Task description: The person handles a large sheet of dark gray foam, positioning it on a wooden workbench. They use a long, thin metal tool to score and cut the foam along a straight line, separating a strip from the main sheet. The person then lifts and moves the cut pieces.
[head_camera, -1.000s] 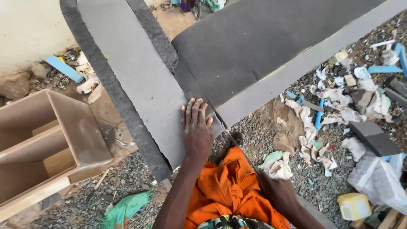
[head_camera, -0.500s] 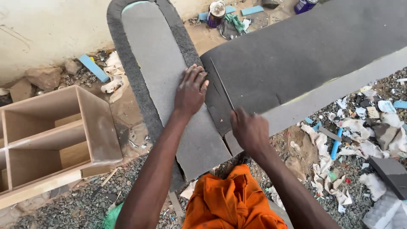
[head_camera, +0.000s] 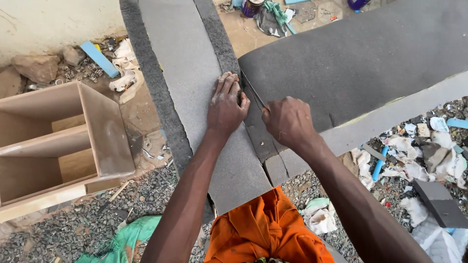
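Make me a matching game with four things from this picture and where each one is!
Things:
1. left hand
2. right hand
3. wooden box
4. orange cloth

Places or states:
A. gripping a thin blade at the dark foam's edge
B. on the gravel at the far left, open side showing shelves
C. pressed flat on the light grey foam strip
D. at the bottom, between the two arms

Pairs: 1-C, 2-A, 3-B, 4-D
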